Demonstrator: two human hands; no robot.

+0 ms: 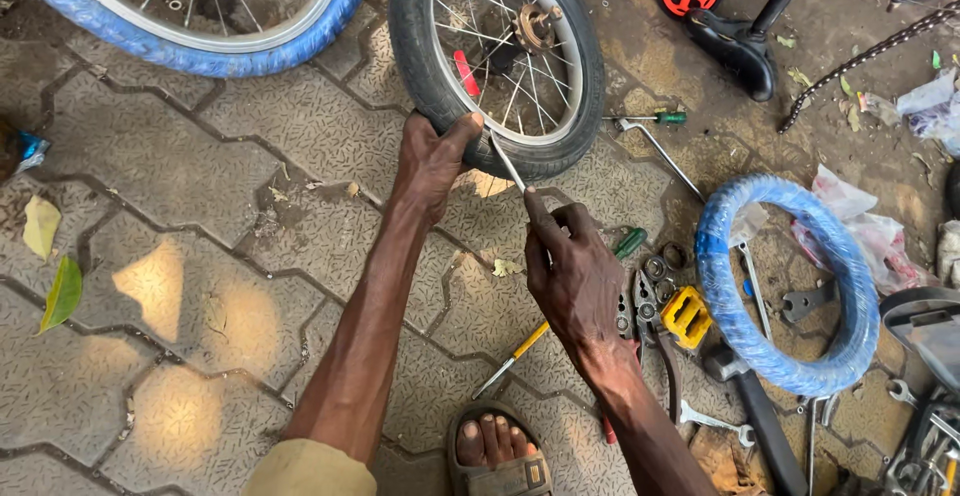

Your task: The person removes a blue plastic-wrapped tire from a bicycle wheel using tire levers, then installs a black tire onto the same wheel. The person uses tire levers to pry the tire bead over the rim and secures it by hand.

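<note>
A small spoked wheel with a black tyre (415,46) stands upright on the paving at top centre. My left hand (432,159) grips the tyre's lower edge, thumb over the tread. My right hand (572,271) holds a thin metal lever (508,164) whose tip is pressed in at the tyre's rim, just right of my left thumb. A red reflector (466,73) sits among the spokes.
A blue-tyred wheel (200,51) lies at top left. A loose blue tyre (775,356) lies at right among wrenches, pliers, bearings, a yellow part (688,314) and a yellow-handled screwdriver (512,359). A black saddle (735,48) and chain (865,56) are top right. My sandalled foot (497,448) is at the bottom.
</note>
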